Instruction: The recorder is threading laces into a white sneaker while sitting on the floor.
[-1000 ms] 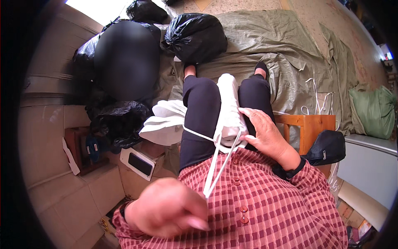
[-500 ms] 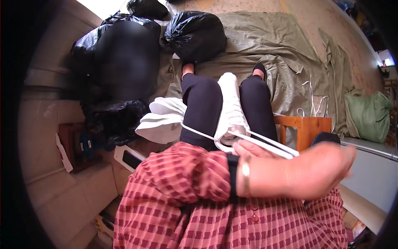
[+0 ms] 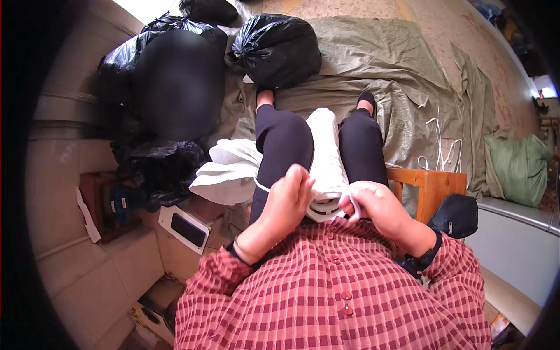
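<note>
Between my thighs lies a long white laced piece (image 3: 326,149) that looks like nested shoe uppers, its open end toward me. My left hand (image 3: 286,198) is closed at the left of that end, beside a white lace (image 3: 262,185) that runs out to its left; its fingertips appear pinched on the lace. On the right, my right hand (image 3: 376,207) has thumb and fingers pinched on a white strand at the upper's near edge. Several white leaf-shaped pieces (image 3: 227,172) hang together beside my left thigh.
Black plastic bags (image 3: 277,52) stand ahead and left on a grey-green tarp (image 3: 373,52). At right are a wooden stool (image 3: 434,186) with white laces over it, a black pouch (image 3: 455,216) and a green sack (image 3: 519,163). A phone (image 3: 188,228) lies at left.
My left arm, which reached across to the right over the laces, has come back to the left. Both hands are now on either side of the upper's near end; the long taut laces have drawn in.
</note>
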{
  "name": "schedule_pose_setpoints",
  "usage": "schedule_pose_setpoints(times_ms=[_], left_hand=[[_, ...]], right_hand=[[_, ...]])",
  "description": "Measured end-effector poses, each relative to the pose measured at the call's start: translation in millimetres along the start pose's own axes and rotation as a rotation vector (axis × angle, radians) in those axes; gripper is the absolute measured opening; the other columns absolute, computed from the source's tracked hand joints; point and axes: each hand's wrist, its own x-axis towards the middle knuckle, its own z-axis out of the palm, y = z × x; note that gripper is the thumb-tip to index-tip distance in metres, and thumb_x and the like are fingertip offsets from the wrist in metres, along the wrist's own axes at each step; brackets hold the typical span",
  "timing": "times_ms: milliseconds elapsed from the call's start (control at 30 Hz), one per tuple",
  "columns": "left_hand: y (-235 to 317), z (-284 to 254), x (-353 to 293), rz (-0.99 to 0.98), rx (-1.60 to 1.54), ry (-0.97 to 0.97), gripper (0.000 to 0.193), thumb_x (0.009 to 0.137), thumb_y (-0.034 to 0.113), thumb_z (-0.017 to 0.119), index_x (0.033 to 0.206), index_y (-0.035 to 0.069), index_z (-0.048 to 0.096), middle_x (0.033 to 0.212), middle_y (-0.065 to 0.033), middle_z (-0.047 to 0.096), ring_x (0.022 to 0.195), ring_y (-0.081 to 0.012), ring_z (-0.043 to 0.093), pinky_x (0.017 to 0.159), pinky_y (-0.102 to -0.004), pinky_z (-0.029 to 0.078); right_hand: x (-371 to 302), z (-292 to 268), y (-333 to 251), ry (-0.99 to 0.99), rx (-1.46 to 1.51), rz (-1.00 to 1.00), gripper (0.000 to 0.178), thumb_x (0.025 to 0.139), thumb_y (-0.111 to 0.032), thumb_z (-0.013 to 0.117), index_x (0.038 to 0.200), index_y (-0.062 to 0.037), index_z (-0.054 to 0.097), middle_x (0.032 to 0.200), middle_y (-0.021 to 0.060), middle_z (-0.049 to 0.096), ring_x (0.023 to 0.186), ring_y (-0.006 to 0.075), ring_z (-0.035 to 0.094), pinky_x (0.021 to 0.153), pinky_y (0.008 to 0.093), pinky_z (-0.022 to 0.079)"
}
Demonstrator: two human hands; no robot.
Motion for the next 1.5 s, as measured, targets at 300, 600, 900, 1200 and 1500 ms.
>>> schedule_pose_setpoints(times_ms=[300,600,900,1200,1500], left_hand=[[32,16,-1,0.617,0.278,-0.194,0.016,0.085,0.012,0.068,0.092,0.006,0.055,0.076,-0.0064,0.058,0.068,-0.0239,0.065,0.06,-0.0374,0.054],[74,29,11,0.809,0.13,-0.263,0.018,0.074,0.009,0.067,0.086,0.004,0.054,0.074,-0.0079,0.054,0.064,-0.0256,0.063,0.058,-0.0377,0.052],[81,-13,14,0.307,-0.275,-0.116,0.014,0.091,0.0,0.069,0.097,0.001,0.056,0.077,-0.0125,0.062,0.062,-0.0286,0.061,0.056,-0.0353,0.049],[54,-11,13,0.138,-0.201,-0.322,0.017,0.094,0.013,0.067,0.106,0.002,0.061,0.083,-0.0174,0.059,0.078,-0.0392,0.064,0.068,-0.0465,0.051],[41,-11,31,0.252,0.693,-0.444,0.014,0.089,0.009,0.067,0.1,0.003,0.063,0.095,-0.014,0.061,0.082,-0.0355,0.065,0.072,-0.0422,0.055]], right_hand=[[7,20,16,0.24,-0.254,-0.416,0.023,0.096,-0.002,0.059,0.117,-0.0054,0.067,0.099,0.0067,0.061,0.093,0.0162,0.061,0.083,0.0275,0.05],[18,8,21,0.417,-0.524,-0.718,0.024,0.077,-0.016,0.071,0.098,-0.0037,0.068,0.09,0.0139,0.064,0.088,0.0347,0.064,0.076,0.041,0.053],[-37,-15,-14,0.328,-1.116,-0.77,0.023,0.082,-0.01,0.066,0.102,-0.0013,0.058,0.105,0.013,0.063,0.093,0.0268,0.068,0.076,0.0347,0.058],[-70,-38,-34,0.169,-1.026,-0.726,0.017,0.08,-0.007,0.067,0.096,-0.0036,0.061,0.107,0.0129,0.066,0.093,0.0272,0.069,0.076,0.0376,0.056],[-33,-18,7,-0.135,0.422,-0.191,0.006,0.105,-0.008,0.054,0.109,-0.0039,0.052,0.119,0.0096,0.067,0.101,0.0122,0.066,0.087,0.0253,0.05]])
